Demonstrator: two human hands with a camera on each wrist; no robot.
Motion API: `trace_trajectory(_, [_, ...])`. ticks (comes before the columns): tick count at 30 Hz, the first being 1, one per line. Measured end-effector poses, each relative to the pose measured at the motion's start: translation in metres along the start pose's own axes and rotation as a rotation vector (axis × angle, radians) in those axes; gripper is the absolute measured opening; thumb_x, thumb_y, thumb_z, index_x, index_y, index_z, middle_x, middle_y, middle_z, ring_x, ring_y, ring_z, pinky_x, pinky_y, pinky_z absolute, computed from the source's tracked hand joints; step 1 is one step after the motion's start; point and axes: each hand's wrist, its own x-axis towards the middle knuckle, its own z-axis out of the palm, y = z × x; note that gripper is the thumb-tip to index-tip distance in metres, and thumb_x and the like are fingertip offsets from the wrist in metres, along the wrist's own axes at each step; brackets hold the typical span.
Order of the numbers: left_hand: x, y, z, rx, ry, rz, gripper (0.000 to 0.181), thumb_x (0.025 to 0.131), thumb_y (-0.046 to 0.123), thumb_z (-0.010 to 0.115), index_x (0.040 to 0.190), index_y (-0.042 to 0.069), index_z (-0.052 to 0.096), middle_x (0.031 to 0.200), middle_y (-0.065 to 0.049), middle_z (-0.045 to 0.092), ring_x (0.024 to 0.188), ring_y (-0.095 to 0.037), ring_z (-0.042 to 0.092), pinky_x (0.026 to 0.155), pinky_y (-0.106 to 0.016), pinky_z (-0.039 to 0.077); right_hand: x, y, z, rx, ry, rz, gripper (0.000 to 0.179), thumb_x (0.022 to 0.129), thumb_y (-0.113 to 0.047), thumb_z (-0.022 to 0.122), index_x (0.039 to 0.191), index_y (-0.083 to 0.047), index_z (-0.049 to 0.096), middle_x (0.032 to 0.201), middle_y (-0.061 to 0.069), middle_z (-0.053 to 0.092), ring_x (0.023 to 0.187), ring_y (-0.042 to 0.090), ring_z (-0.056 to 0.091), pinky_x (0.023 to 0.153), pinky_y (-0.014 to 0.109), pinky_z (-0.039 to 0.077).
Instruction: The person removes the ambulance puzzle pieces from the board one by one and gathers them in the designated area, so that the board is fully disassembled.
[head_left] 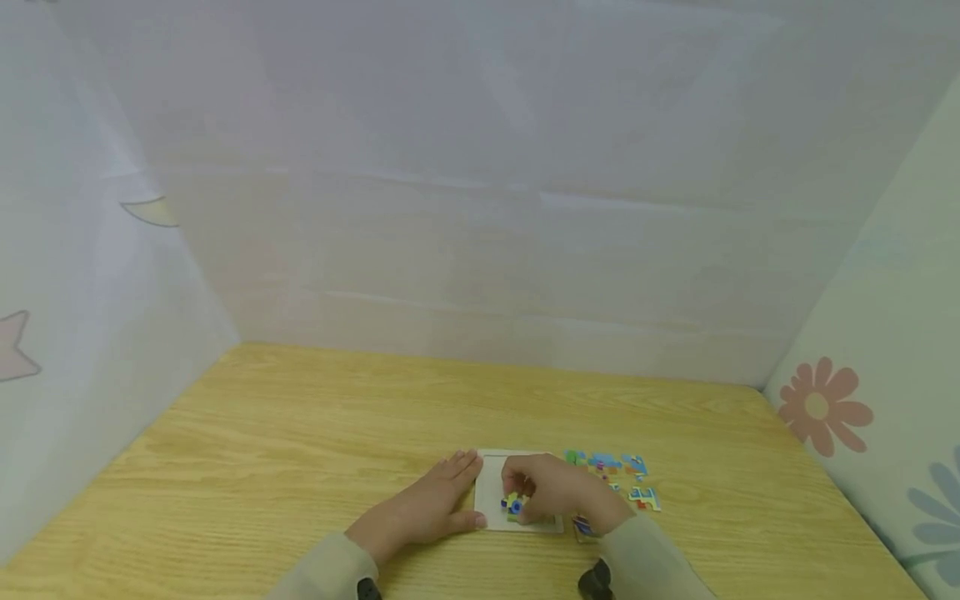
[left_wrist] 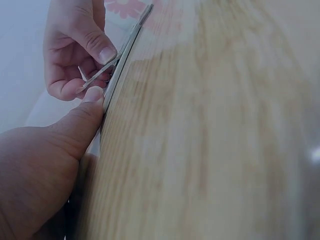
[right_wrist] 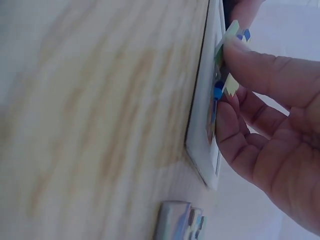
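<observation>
A white puzzle board [head_left: 491, 479] lies flat on the wooden table. My left hand [head_left: 429, 505] rests along its left edge, fingers fairly straight and thumb at the near corner. Over the board, my right hand [head_left: 558, 486] pinches a yellow, blue and green puzzle piece [head_left: 514, 506] between thumb and fingers. In the right wrist view that piece [right_wrist: 228, 45] is tilted up from the board [right_wrist: 200, 145]. Some coloured piece surface also shows low on the board beneath my fingers, partly hidden. The left wrist view shows my left thumb [left_wrist: 82, 117] against the board edge.
Several loose puzzle pieces [head_left: 643, 498] in blue, yellow, green and red lie right of the board. A dark-blue item [head_left: 582, 526] sits near my right wrist, partly covered. Pale sheets with printed shapes [head_left: 821, 406] wall the table at the back and sides.
</observation>
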Motion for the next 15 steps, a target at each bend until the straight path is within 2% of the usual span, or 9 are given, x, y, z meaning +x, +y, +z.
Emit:
trace_trajectory(7, [0.001,-0.001,0.001,0.019,0.008,0.002,0.084,0.088,0.055,0.051,0.144,-0.002,0.026,0.152,-0.018,0.021,0.14,-0.034,0.017,0.114,-0.049,0.017,-0.003,0.008,-0.001,0.081,-0.016,-0.066,0.016,0.087,0.004,0.057,0.089,-0.012,0.058,0.076,-0.003,0.051,0.066,0.008,0.044,0.058,0.02,0.041])
trace_trajectory(15, [0.001,-0.001,0.001,0.028,0.009,0.003,0.085,0.087,0.056,0.05,0.144,-0.002,0.026,0.152,-0.017,0.021,0.14,-0.033,0.018,0.114,-0.049,0.018,-0.005,0.012,0.003,0.166,0.019,-0.053,0.01,0.089,-0.003,0.058,0.089,-0.013,0.061,0.08,-0.002,0.056,0.069,0.009,0.048,0.061,0.022,0.044])
